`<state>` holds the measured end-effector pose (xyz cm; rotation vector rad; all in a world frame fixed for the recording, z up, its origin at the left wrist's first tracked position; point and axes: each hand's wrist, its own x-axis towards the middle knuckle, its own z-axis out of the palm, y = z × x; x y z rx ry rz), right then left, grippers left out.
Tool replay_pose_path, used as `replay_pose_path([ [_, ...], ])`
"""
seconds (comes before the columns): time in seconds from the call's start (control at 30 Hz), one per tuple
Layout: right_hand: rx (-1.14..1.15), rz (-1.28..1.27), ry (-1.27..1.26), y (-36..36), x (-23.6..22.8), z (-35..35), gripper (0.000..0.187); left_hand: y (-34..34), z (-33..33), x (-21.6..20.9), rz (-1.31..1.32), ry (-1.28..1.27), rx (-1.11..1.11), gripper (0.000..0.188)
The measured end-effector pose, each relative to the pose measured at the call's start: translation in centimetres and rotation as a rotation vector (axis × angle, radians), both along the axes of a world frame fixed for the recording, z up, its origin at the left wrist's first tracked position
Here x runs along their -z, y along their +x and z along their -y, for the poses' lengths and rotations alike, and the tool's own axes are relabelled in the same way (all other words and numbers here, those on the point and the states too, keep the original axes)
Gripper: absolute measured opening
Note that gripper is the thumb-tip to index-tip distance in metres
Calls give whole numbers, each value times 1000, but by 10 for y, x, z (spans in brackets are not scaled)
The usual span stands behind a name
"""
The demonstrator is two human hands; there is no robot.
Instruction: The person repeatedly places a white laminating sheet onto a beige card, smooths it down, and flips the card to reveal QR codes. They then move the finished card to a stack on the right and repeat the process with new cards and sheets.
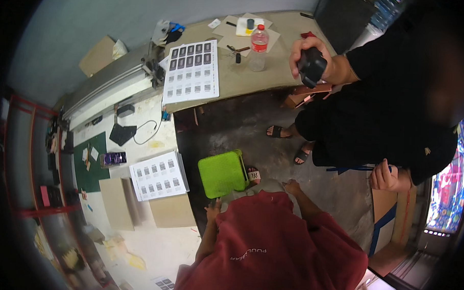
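My left hand [213,210] hangs beside my thigh, at the near edge of a bright green stool [222,174]. Its fingers are loosely apart and hold nothing I can see. Over by my right thigh, my right hand [292,187] is small in view, its fingers loosely extended with nothing visible in them. Left of the stool, a stack of printed sheets [158,175] with rows of square codes lies on the white table [157,239]. Bare grey-brown boards [172,211] lie next to this stack.
A co-worker in black stands at the right, gripping a chunky black object [311,66]. The far table [281,44] carries printed sheets [192,72] and a red-capped bottle [259,39]. A long machine [109,82], a phone [114,159] and a green mat [90,165] are leftward.
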<state>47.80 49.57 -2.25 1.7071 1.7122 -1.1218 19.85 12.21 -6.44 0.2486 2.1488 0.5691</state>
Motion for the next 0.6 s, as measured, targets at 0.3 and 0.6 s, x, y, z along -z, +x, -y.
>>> replay_pose_path([
  [0.3, 196, -112, -44, 46, 83, 69, 51, -58, -41, -66, 49, -121, 122, 87],
  [0.6, 166, 6, -227, 95, 95, 69, 75, -55, -62, -83, 72, -137, 101, 92],
])
